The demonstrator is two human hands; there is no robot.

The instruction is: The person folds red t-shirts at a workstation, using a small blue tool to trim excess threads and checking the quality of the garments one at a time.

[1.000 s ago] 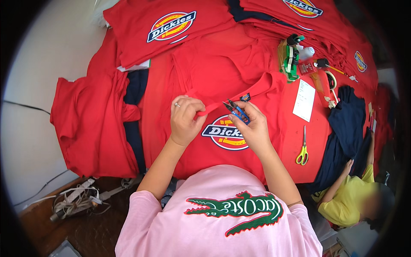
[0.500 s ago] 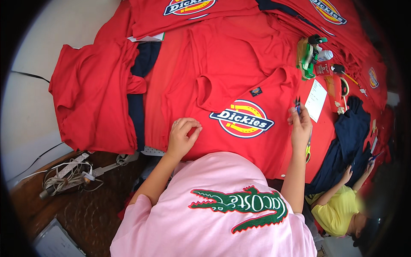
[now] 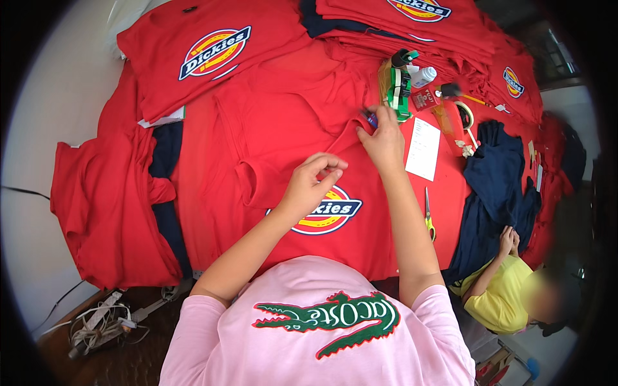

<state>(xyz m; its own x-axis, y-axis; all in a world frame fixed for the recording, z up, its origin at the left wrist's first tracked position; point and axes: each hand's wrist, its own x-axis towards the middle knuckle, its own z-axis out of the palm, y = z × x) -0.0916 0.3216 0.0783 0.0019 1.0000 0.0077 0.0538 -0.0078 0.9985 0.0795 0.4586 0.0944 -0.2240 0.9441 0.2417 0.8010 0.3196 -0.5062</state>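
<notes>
A red T-shirt (image 3: 290,128) with an oval printed logo lies flat on the table in front of me. My left hand (image 3: 312,183) hovers over the logo with fingertips pinched together; whether anything is in them I cannot tell. My right hand (image 3: 385,138) rests farther back at the shirt's collar edge, closed on a small blue thread snipper (image 3: 369,118) whose tip pokes out above the fingers. My pink shirt fills the lower middle of the view.
Yellow-handled scissors (image 3: 427,215) and a white paper slip (image 3: 423,148) lie right of my right arm. A green tape dispenser (image 3: 399,83) and tape roll (image 3: 462,117) sit behind. More red shirts (image 3: 212,51) are piled around. A person in yellow (image 3: 505,296) handles a navy garment (image 3: 496,180). Cables (image 3: 96,318) lie on the floor.
My right hand has moved from the shirt's right side inward to the collar area, still with the snipper. My left hand has lifted from the near hem to above the logo.
</notes>
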